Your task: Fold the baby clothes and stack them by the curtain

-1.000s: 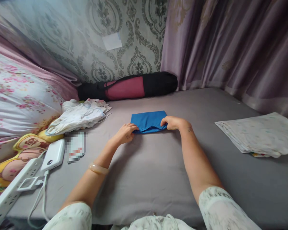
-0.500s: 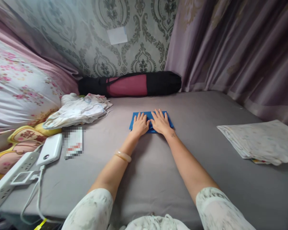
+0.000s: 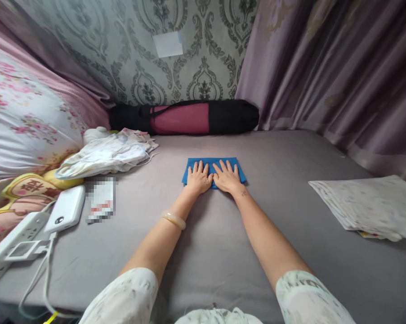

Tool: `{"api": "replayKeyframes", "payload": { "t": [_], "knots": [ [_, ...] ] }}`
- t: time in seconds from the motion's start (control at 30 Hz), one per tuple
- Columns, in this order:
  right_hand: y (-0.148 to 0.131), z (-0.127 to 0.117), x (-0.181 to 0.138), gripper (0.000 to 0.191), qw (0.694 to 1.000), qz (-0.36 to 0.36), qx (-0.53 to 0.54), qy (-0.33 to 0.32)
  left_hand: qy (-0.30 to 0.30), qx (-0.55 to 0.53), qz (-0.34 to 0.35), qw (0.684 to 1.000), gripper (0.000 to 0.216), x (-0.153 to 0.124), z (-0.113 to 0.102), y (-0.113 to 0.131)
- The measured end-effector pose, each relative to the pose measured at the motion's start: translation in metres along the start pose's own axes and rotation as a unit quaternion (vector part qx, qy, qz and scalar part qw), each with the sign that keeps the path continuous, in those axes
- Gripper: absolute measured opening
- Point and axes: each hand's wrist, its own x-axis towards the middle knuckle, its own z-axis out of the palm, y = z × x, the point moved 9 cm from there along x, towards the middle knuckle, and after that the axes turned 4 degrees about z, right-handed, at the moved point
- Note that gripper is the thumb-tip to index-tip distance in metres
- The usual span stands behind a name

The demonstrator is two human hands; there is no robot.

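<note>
Squarely on the folded cloth [image 3: 213,160], mid bed [image 3: 290,189]: left hand [image 3: 198,179] and right hand [image 3: 227,179], side by side, palms down. Fingers [image 3: 227,166] spread flat, clamped on nothing. Laundry [image 3: 104,155] and power bank [image 3: 65,208] off left; folded stack [image 3: 368,207] far right.

- Folded blue cloth [image 3: 213,163]: matt, smooth woven fabric.
- Grey bed sheet [image 3: 223,234]: matt, soft cloth.
- White rectangular power bank [image 3: 65,209]: glossy plastic.
- Pale bangle [image 3: 173,219]: polished, glassy.
</note>
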Motion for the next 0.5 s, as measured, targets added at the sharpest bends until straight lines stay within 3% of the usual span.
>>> {"api": "replayKeyframes", "payload": {
  "t": [0.13,0.27,0.33,0.5],
  "knots": [
    [0.002,-0.002,0.004,0.057,0.999,0.001,0.025,-0.025,-0.009,-0.005,0.003,1.0,0.056,0.007,-0.011,0.002],
    [0.004,-0.019,0.008,0.055,0.998,-0.017,0.021,0.053,0.064,-0.013,0.03,0.997,0.049,0.017,-0.025,0.008],
    [0.005,-0.021,0.009,0.054,0.997,-0.025,0.009,0.073,0.077,-0.014,0.043,0.996,0.052,0.02,-0.02,0.012],
    [0.01,-0.006,0.014,0.055,0.999,-0.024,0.009,0.041,0.046,-0.015,0.049,0.998,0.056,0.025,0.001,0.014]
  ]
}}
